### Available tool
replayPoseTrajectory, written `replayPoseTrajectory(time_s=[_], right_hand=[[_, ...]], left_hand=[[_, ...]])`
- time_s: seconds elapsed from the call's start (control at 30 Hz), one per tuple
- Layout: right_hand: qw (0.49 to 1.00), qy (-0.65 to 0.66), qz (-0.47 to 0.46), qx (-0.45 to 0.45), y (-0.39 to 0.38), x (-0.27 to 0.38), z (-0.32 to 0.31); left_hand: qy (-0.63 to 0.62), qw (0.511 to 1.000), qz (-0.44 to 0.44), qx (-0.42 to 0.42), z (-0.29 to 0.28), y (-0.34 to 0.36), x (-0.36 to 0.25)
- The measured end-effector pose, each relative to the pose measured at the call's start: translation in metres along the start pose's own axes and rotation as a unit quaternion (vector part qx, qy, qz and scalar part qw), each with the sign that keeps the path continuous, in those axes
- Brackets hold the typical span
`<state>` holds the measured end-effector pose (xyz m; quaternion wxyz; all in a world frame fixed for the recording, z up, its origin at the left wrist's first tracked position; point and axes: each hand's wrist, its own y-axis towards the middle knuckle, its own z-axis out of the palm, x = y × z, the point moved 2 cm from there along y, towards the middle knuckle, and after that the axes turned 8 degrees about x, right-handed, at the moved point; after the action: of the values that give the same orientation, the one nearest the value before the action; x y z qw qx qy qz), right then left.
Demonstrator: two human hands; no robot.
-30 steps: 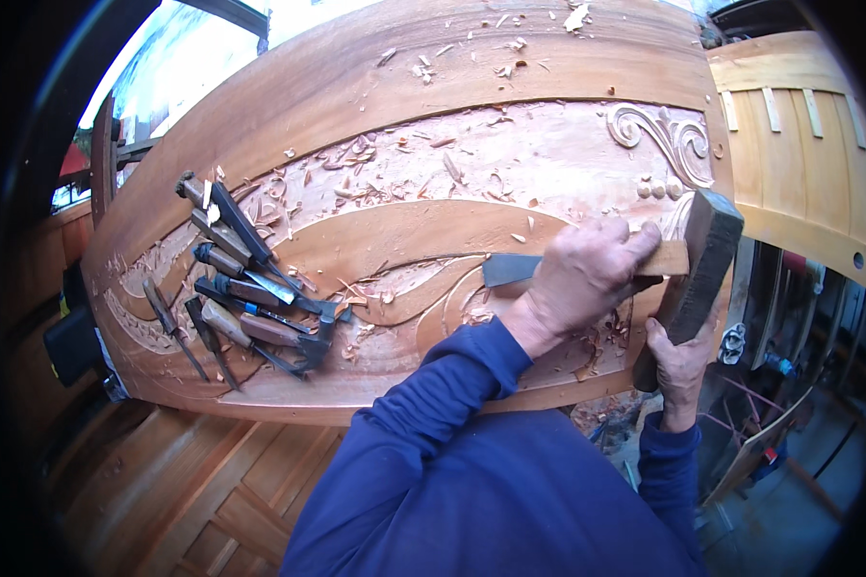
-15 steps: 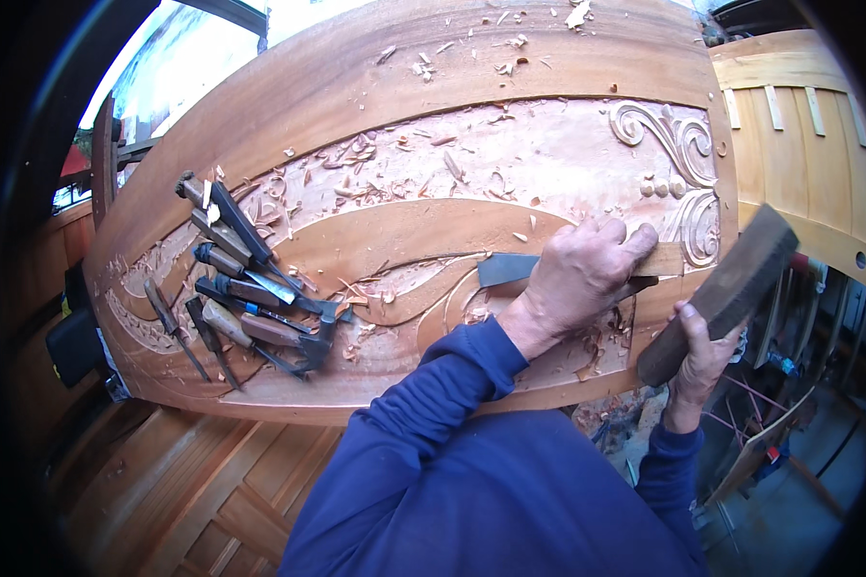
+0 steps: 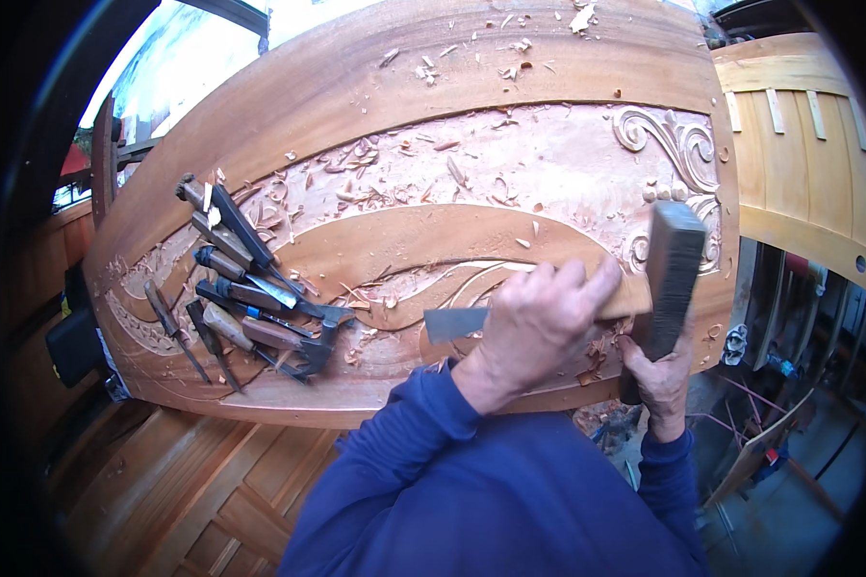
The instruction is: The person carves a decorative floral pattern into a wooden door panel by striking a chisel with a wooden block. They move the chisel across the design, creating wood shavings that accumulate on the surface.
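My left hand [image 3: 539, 332] is closed around a chisel [image 3: 455, 324], its wide flat blade pointing left, low over the panel. The chisel's light wooden handle sticks out to the right of my fist. In my right hand [image 3: 659, 375] a dark wooden block mallet [image 3: 675, 274] stands nearly upright, its side against or very near the handle's end. Beneath both lies a carved wooden panel [image 3: 414, 226] with raised curves, and scrolls [image 3: 678, 144] at its right end. My left fist hides part of the carving.
Several chisels and gouges [image 3: 250, 279] lie heaped on the panel's left side, with a hatchet-like tool [image 3: 322, 341] among them. Wood shavings [image 3: 356, 159] litter the recessed ground. Another wooden panel [image 3: 799, 144] stands at the right; paneled wood [image 3: 202, 481] lies below left.
The mallet has swung left and turned more upright, up to the chisel's handle. My left hand and the chisel have shifted left and nearer to me.
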<state>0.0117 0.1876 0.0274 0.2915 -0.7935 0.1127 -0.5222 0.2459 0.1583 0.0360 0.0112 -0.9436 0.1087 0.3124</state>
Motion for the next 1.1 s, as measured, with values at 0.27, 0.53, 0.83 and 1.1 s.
replayPoseTrajectory(time_s=[0.27,0.53,0.83,1.1], right_hand=[[0.977,0.073,-0.146,-0.138,0.004,-0.002,-0.030],[0.966,0.075,-0.161,-0.185,-0.001,0.022,-0.041],[0.985,-0.032,-0.117,-0.122,0.007,0.002,-0.029],[0.980,-0.063,-0.147,-0.116,0.015,-0.006,-0.025]], left_hand=[[-0.059,0.993,0.088,-0.044,0.030,0.026,-0.015],[-0.131,0.983,0.114,-0.055,0.034,0.045,-0.002],[-0.219,0.968,0.079,-0.093,0.024,0.048,0.005],[-0.167,0.983,0.070,-0.029,0.031,0.048,0.007]])
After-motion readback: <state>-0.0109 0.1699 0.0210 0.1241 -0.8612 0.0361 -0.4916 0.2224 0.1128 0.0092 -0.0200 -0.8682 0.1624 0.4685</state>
